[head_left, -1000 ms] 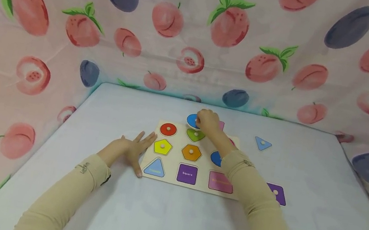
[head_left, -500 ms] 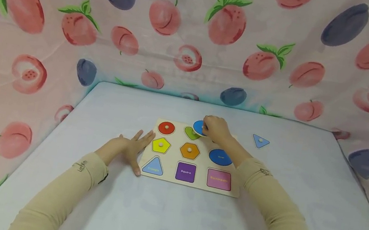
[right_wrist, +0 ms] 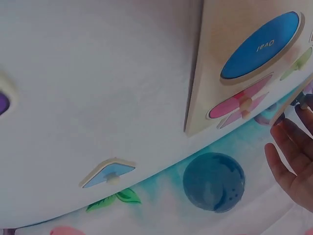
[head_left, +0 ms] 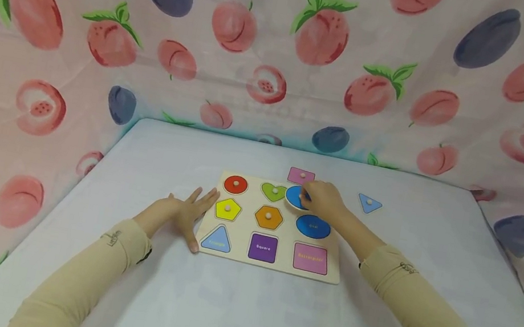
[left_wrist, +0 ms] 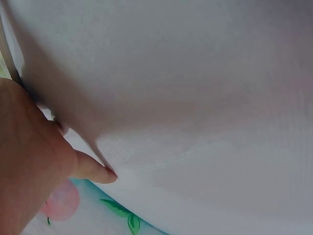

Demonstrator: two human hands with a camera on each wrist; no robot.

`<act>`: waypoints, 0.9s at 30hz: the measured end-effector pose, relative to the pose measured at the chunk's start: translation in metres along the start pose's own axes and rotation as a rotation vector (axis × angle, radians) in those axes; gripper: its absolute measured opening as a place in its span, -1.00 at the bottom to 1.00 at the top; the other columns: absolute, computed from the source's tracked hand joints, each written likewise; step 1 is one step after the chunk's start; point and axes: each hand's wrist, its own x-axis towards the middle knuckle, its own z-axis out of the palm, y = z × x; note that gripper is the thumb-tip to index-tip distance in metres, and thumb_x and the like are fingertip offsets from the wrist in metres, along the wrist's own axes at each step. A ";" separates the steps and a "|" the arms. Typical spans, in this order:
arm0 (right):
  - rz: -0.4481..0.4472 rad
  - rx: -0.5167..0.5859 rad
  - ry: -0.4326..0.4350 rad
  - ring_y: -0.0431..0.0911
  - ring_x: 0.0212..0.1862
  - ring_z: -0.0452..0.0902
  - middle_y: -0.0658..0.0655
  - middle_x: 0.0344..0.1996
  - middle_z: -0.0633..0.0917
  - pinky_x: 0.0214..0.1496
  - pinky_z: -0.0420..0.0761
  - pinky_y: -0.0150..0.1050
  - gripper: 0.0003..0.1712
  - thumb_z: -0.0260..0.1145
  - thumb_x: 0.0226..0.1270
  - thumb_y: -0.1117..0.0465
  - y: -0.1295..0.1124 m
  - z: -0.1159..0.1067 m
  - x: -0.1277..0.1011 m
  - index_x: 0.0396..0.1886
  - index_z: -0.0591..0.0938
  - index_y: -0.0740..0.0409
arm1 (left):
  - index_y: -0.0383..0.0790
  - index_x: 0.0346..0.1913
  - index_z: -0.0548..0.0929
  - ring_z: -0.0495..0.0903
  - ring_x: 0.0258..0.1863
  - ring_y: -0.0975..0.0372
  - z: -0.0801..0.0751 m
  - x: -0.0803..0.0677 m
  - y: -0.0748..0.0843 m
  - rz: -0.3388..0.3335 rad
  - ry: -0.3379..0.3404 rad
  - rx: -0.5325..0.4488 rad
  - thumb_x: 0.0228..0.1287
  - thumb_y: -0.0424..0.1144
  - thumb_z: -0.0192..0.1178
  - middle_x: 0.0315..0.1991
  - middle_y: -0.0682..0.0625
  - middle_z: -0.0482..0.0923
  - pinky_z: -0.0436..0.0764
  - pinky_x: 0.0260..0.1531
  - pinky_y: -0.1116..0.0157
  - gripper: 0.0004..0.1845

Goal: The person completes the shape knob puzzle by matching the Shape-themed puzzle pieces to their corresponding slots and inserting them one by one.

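My right hand (head_left: 326, 200) pinches a blue oval puzzle piece (head_left: 295, 197), slightly tilted, over the top right of a wooden shape board (head_left: 240, 229). In the right wrist view, the right-hand fingers (right_wrist: 291, 142) hold that piece's edge. Below it lies the board's blue recess marked Oval (head_left: 312, 227). My left hand (head_left: 187, 216) rests with spread fingers against the board's left edge; the left wrist view shows the same hand (left_wrist: 34, 156) by the white surface. Triangle (head_left: 217, 239), square (head_left: 263, 248) and rectangle (head_left: 311, 258) recesses hold no pieces.
Knobbed pieces sit in the board: red circle (head_left: 235, 184), green heart (head_left: 272, 191), yellow pentagon (head_left: 228, 210), orange hexagon (head_left: 268, 218) and a pink shape (right_wrist: 230, 105). Loose pieces are a pink rectangle (head_left: 297, 176), blue triangle (head_left: 369, 204) and purple piece (right_wrist: 4, 102). Fruit-print cloth (head_left: 159, 91) stands behind.
My right hand has carried the blue oval piece rightward and nearer, from behind the heart to above the Oval recess. The left hand stays at the board's edge.
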 end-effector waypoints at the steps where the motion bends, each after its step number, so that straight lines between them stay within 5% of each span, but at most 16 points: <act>1: 0.001 -0.003 0.000 -0.09 -0.49 0.47 0.09 -0.58 0.63 -0.34 0.56 -0.20 -0.91 0.31 0.17 0.30 0.000 -0.001 -0.003 -0.47 0.61 0.24 | 0.04 0.47 -0.50 -0.62 0.47 -0.02 0.001 0.000 0.000 -0.004 -0.006 0.004 -0.33 0.21 0.50 0.49 0.06 -0.68 -0.33 0.17 -0.46 0.51; 27: -0.005 -0.001 -0.022 -0.09 -0.45 0.53 0.10 -0.50 0.69 -0.26 0.63 -0.16 -0.90 0.36 0.14 0.27 0.002 0.007 -0.051 -0.43 0.63 0.22 | -0.04 0.49 -0.43 -0.57 0.47 -0.08 0.001 -0.003 0.003 0.005 0.023 0.019 -0.38 0.19 0.53 0.51 -0.01 -0.63 -0.27 0.11 -0.52 0.53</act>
